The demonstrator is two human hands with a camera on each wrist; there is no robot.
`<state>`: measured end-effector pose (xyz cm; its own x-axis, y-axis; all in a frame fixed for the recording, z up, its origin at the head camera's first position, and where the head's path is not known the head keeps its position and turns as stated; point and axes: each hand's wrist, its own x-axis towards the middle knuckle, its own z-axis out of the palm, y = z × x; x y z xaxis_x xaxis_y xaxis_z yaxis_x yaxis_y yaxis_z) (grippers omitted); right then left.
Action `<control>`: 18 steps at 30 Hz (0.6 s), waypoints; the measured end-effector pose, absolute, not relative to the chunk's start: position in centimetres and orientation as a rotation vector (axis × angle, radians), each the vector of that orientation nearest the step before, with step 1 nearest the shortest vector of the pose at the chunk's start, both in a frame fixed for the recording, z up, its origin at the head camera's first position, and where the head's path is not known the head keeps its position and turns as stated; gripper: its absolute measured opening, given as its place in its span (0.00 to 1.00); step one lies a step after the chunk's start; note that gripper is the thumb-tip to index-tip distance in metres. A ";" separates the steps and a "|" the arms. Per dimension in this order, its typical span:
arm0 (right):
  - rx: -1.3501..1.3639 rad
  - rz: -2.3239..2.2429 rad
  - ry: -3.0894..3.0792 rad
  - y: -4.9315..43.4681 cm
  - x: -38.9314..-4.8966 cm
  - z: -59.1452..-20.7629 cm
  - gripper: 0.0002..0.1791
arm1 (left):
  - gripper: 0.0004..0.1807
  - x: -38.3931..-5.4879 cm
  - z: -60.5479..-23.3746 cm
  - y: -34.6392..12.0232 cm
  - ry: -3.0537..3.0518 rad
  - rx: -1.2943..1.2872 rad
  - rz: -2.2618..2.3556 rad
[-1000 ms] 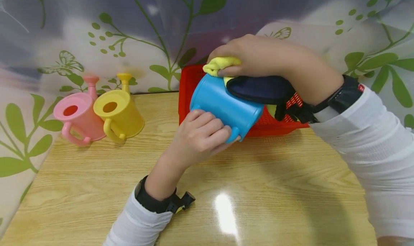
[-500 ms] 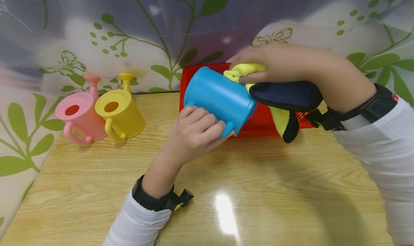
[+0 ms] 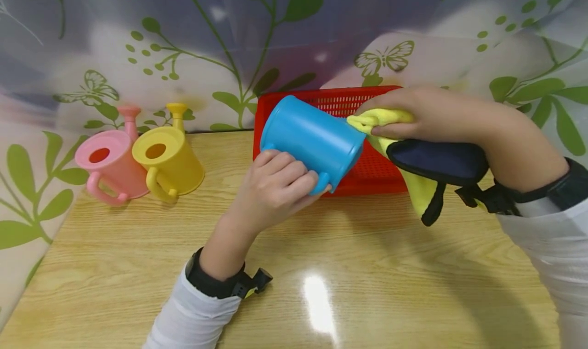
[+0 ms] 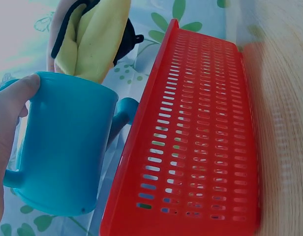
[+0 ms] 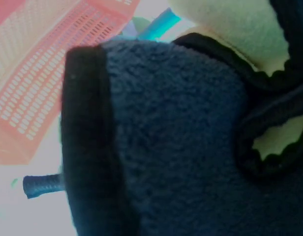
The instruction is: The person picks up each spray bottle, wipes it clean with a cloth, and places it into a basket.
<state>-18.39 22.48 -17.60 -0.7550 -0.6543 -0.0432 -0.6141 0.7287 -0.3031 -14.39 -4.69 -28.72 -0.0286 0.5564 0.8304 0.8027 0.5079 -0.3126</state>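
A blue watering can point(image 3: 312, 137) is held tilted on its side above the table. My left hand point(image 3: 280, 185) grips it by the handle, fingers curled round. Its spout point(image 4: 123, 115) shows in the left wrist view. My right hand point(image 3: 404, 117) holds a bunched cloth point(image 3: 420, 185), yellow on one side and dark blue with black edging on the other. The cloth's bunched end touches or nearly touches the right end of the can. In the right wrist view the cloth's dark side point(image 5: 176, 132) covers most of the picture.
Behind the can a red perforated basket point(image 3: 386, 185) stands against the patterned wall covering. On the left of the wooden table point(image 3: 367, 288), a pink watering can point(image 3: 121, 165) and a yellow watering can point(image 3: 179, 165) stand upright side by side.
My right hand has moved right and toward the table's front with the cloth, from the can's left end across to its right end. The blue can has shifted slightly left.
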 end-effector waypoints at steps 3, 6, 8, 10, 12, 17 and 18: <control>-0.960 -0.446 2.764 23.5 -18.4 -18.0 0.19 | 0.16 -14.4 -28.9 -4.7 -1.705 -1.165 -0.280; -0.912 -0.476 2.736 24.3 -18.4 -18.3 0.20 | 0.15 -14.5 -29.0 -4.6 -1.704 -1.165 -0.276; -0.901 -0.488 2.719 24.6 -18.5 -18.3 0.21 | 0.15 -14.5 -29.1 -4.6 -1.701 -1.168 -0.273; -0.904 -0.491 2.711 24.8 -18.5 -18.4 0.21 | 0.15 -14.4 -29.1 -4.5 -1.697 -1.170 -0.266; -0.919 -0.488 2.710 24.7 -18.6 -18.4 0.21 | 0.15 -14.4 -29.0 -4.4 -1.692 -1.176 -0.261; -1.007 -0.461 2.728 24.2 -19.0 -18.2 0.20 | 0.15 -14.3 -28.9 -4.3 -1.672 -1.189 -0.262; -1.025 -0.455 2.732 24.0 -19.1 -18.2 0.20 | 0.14 -14.2 -28.9 -4.2 -1.664 -1.193 -0.263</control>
<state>-19.09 23.98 -18.18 -0.7435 -0.6654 -0.0671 -0.6077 0.7141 -0.3475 -14.22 -4.24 -28.86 0.0185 0.5743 0.8184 0.7990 0.4836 -0.3574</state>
